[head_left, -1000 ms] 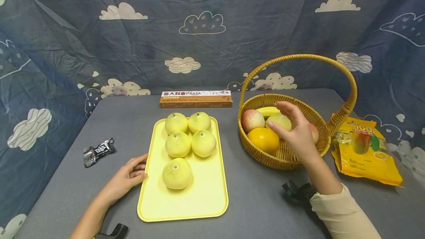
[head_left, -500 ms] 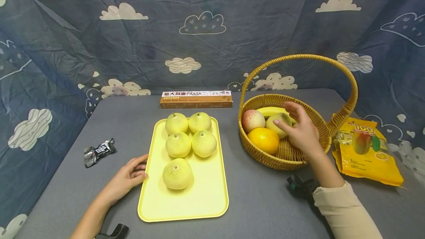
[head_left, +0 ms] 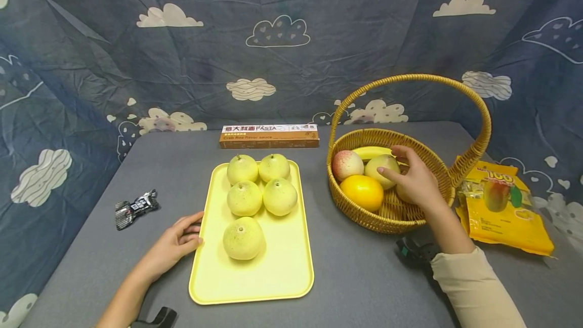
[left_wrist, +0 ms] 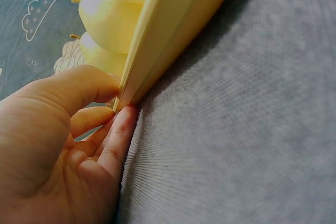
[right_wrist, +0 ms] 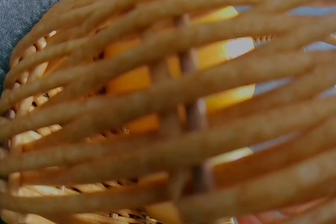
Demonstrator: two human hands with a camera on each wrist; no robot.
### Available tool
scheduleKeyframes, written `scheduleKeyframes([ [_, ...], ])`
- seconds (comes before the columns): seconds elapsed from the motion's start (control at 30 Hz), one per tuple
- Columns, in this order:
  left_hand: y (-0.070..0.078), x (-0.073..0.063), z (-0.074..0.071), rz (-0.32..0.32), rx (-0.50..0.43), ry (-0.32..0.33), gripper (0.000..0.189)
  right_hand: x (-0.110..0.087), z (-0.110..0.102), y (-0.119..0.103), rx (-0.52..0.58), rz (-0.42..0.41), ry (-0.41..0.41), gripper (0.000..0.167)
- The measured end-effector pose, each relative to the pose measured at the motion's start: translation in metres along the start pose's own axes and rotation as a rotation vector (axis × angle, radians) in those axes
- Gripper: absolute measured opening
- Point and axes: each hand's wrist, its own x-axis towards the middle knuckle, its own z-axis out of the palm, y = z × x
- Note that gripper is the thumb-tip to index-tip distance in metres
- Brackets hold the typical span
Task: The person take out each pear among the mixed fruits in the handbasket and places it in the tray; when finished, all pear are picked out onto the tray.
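My left hand [head_left: 175,242] is at the left edge of a pale yellow tray [head_left: 287,262]. In the left wrist view its thumb and fingers pinch the tray's rim [left_wrist: 137,51]. Several round yellow-green pears [head_left: 243,238] stand on the tray. My right hand [head_left: 416,178] reaches into a wicker basket [head_left: 364,219], thumb and fingers spread apart over a yellow-green pear [head_left: 380,168]. The thumb overlaps the pear's front and the fingertips lie by its far right side. Beside it are a peach [head_left: 347,165], a yellow-orange fruit [head_left: 362,193] and a banana [head_left: 371,152]. Fruit under the palm is mostly hidden.
The basket's tall handle [head_left: 412,78] arches over the right hand. A yellow mango-printed bag [head_left: 505,211] lies right of the basket. A pasta box [head_left: 268,137] stands behind the tray, and a black-silver wrapped packet [head_left: 135,209] lies at left.
My right hand has shifted right and lowered into the basket, its thumb moving rightward across the pear. The left hand and the tray have stayed in place.
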Motion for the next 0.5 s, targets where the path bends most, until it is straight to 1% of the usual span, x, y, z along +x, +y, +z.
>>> scheduleKeyframes([
  [0.2, 0.0, 0.0, 0.0, 0.002, -0.001, 0.0, 0.06, 0.005, -0.003, 0.002, -0.079, 0.02, -0.03, 0.071],
  [0.3, 0.0, 0.0, 0.0, 0.007, -0.001, -0.002, 0.06, 0.008, -0.005, 0.005, -0.09, 0.026, -0.068, 0.072],
  [0.5, 0.001, 0.0, 0.0, 0.007, -0.015, -0.017, 0.059, 0.015, -0.009, 0.011, -0.107, 0.012, -0.153, 0.073],
])
